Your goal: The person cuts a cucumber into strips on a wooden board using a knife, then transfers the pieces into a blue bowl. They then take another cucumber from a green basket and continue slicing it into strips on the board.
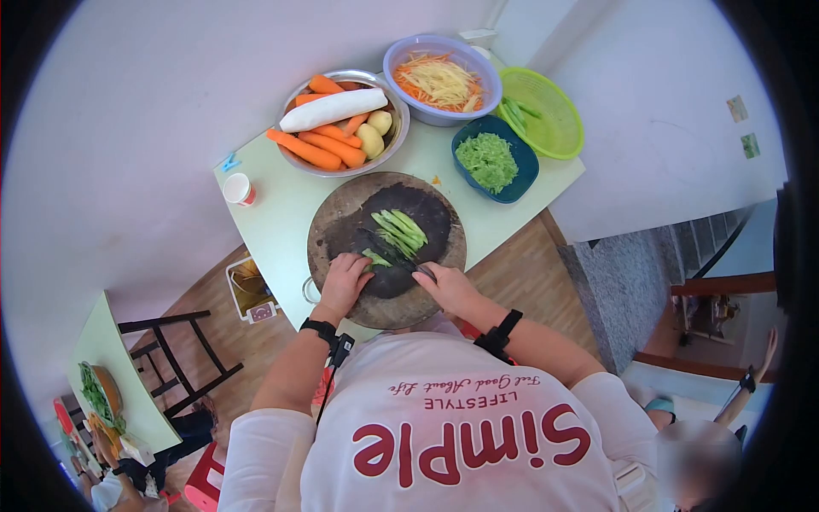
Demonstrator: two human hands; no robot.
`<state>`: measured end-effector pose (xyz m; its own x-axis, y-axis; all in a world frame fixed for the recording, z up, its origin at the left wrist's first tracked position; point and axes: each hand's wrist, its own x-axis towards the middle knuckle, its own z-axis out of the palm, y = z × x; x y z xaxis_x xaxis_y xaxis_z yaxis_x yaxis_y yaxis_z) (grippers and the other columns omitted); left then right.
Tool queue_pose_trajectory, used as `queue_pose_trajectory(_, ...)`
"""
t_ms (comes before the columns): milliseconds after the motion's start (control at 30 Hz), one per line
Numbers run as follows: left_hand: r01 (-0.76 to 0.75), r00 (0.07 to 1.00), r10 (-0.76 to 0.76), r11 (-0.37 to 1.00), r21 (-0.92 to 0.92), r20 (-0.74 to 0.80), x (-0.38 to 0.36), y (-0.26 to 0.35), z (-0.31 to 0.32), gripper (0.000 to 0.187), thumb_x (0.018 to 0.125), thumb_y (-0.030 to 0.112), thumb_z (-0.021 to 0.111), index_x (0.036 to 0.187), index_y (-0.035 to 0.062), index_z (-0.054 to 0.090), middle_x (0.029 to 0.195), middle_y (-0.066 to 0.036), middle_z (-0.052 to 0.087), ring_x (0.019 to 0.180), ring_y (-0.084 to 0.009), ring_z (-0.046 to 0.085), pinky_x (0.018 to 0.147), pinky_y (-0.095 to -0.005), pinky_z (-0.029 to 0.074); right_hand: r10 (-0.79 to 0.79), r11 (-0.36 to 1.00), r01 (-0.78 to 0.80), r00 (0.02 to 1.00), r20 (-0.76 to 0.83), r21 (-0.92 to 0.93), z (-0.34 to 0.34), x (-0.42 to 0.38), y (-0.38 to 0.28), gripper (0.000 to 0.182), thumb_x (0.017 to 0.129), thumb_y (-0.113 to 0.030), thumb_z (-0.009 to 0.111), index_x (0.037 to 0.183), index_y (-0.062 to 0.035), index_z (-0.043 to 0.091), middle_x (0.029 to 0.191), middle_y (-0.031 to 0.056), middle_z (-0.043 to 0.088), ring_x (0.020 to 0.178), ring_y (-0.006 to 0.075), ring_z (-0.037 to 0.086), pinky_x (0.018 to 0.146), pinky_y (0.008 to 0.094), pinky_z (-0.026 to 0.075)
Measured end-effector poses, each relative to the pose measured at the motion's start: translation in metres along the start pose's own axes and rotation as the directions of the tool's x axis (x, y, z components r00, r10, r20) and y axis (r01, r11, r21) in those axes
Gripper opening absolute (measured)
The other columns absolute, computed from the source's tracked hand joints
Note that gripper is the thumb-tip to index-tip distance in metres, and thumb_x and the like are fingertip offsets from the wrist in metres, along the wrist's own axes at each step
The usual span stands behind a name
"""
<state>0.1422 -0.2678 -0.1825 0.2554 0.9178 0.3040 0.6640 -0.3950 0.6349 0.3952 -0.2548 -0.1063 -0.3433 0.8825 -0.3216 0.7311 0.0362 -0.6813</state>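
Note:
A round wooden chopping board [341, 209], dark and wet in the middle, lies in front of me. My left hand [345, 282] has its fingers curled on a small green vegetable piece [375, 258] near the board's front left. Wrapped round the dark handle of a knife [425, 272] is my right hand [450, 290], at the front right of the board. The blade is hard to make out against the dark wood. Just beyond both hands, a pile of green vegetable strips [399, 233] rests on the board.
Behind the board stand a metal bowl [294, 158] of carrots, potatoes and a white radish, a lilac basin [486, 64] of shreds, a green basket [563, 111] and a dark teal bowl [527, 166] of green shreds. A paper cup [240, 190] stands left. Other people are nearby.

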Motion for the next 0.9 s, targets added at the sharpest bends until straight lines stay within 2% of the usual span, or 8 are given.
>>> queue_pose_trajectory(200,0.080,0.997,-0.080,0.996,0.031,-0.006,0.004,0.010,-0.004,0.032,0.073,0.018,0.078,0.100,0.0081,0.063,0.098,-0.010,0.058,0.095,-0.0313,0.055,0.083,-0.0427,0.044,-0.033,0.996,0.034,0.999,0.017,-0.080,-0.008,-0.003,-0.013,0.042,0.098,-0.042,0.053,0.107,-0.0029,0.063,0.085,0.0255,0.068,0.083,0.0435,0.065,0.073,0.0494,0.051)
queue_pose_trajectory(267,0.151,0.985,-0.162,0.974,0.167,0.056,0.000,0.017,-0.011,0.028,0.074,0.019,0.077,0.096,0.0093,0.063,0.097,-0.008,0.057,0.093,-0.0302,0.054,0.080,-0.0421,0.044,-0.028,0.997,0.029,1.000,0.003,-0.074,-0.008,-0.005,-0.014,0.042,0.098,-0.042,0.053,0.108,-0.0032,0.063,0.085,0.0245,0.068,0.083,0.0425,0.066,0.072,0.0488,0.052)
queue_pose_trajectory(300,0.153,0.985,-0.164,0.974,0.169,0.056,-0.003,0.016,-0.011,0.028,0.074,0.019,0.077,0.096,0.0093,0.063,0.097,-0.008,0.057,0.093,-0.0302,0.054,0.080,-0.0421,0.044,-0.029,0.997,0.030,1.000,0.006,-0.072,-0.007,-0.004,-0.011,0.042,0.098,-0.042,0.053,0.108,-0.0032,0.063,0.085,0.0245,0.068,0.083,0.0425,0.066,0.072,0.0488,0.052)
queue_pose_trajectory(400,0.167,0.984,-0.175,0.974,0.151,0.037,-0.010,0.008,-0.007,0.024,0.074,0.018,0.076,0.092,0.0097,0.063,0.092,-0.008,0.057,0.090,-0.0300,0.055,0.078,-0.0422,0.044,-0.051,0.997,0.050,0.999,-0.018,-0.057,-0.005,-0.003,-0.005,0.041,0.097,-0.042,0.054,0.108,-0.0033,0.063,0.086,0.0242,0.068,0.083,0.0421,0.066,0.073,0.0483,0.052)
queue_pose_trajectory(600,0.119,0.985,-0.121,0.993,0.023,0.123,-0.009,0.000,-0.009,0.014,0.077,0.012,0.073,0.086,0.0086,0.062,0.083,-0.008,0.060,0.084,-0.0299,0.058,0.076,-0.0412,0.045,-0.015,0.998,0.016,0.999,0.031,-0.054,-0.012,-0.003,-0.010,0.042,0.097,-0.042,0.054,0.108,-0.0032,0.064,0.088,0.0244,0.068,0.085,0.0417,0.066,0.075,0.0477,0.052)
queue_pose_trajectory(700,0.065,0.997,-0.063,0.997,-0.040,0.051,0.007,0.005,-0.009,0.013,0.077,0.011,0.072,0.084,0.0081,0.062,0.084,-0.008,0.060,0.084,-0.0296,0.058,0.077,-0.0397,0.046,-0.028,0.999,0.029,0.999,0.023,-0.046,-0.010,-0.005,-0.009,0.043,0.097,-0.043,0.053,0.109,-0.0033,0.064,0.088,0.0243,0.068,0.085,0.0421,0.066,0.075,0.0482,0.052)
queue_pose_trajectory(767,0.099,0.995,-0.099,0.993,-0.071,-0.002,0.018,0.006,-0.002,0.011,0.079,0.007,0.070,0.088,0.0063,0.063,0.085,-0.010,0.061,0.086,-0.0328,0.060,0.076,-0.0416,0.048,-0.023,0.997,0.024,0.999,0.026,-0.076,-0.009,-0.004,-0.009,0.044,0.097,-0.045,0.053,0.109,-0.0043,0.064,0.088,0.0243,0.068,0.085,0.0426,0.066,0.075,0.0488,0.051)
queue_pose_trajectory(900,0.187,0.982,-0.187,0.982,-0.037,-0.009,0.020,0.002,0.014,0.012,0.079,0.006,0.071,0.089,0.0051,0.064,0.087,-0.011,0.061,0.089,-0.0327,0.061,0.076,-0.0409,0.050,0.016,0.996,-0.010,0.998,0.066,-0.084,-0.010,-0.005,-0.009,0.044,0.097,-0.046,0.052,0.109,-0.0055,0.064,0.087,0.0244,0.068,0.085,0.0431,0.065,0.075,0.0494,0.051)
